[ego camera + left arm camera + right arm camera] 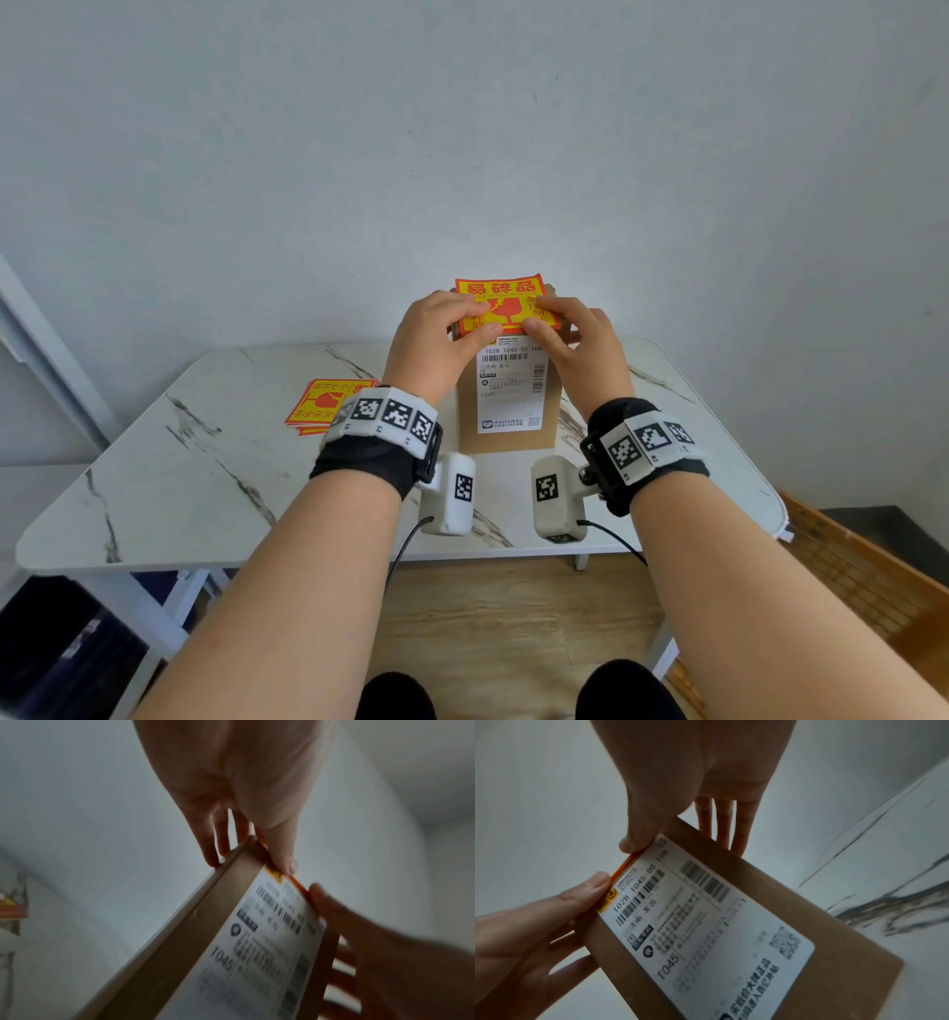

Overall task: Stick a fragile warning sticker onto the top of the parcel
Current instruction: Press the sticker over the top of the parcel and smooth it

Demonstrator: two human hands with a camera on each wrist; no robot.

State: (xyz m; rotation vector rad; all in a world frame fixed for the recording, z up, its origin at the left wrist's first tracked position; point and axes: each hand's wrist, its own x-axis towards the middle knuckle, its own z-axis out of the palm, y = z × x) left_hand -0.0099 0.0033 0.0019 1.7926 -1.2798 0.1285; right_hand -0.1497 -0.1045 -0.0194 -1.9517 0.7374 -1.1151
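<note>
A tall brown cardboard parcel (468, 411) stands upright on the marble table, its white shipping label (511, 390) facing me. The red and yellow fragile sticker (506, 294) lies on its top. My left hand (462, 321) and right hand (557, 318) rest on the top from either side. Both thumbs press down the sticker's near edge (622, 867). In the left wrist view the left thumb (285, 860) sits on the parcel's top front edge (205, 923), with straight fingers beside the left face. The right hand's straight fingers (722, 821) reach past the parcel's right edge.
A small stack of spare fragile stickers (328, 406) lies on the table (205, 488) to the left of the parcel. A wall stands close behind. A wooden crate (847, 565) sits on the floor at the right.
</note>
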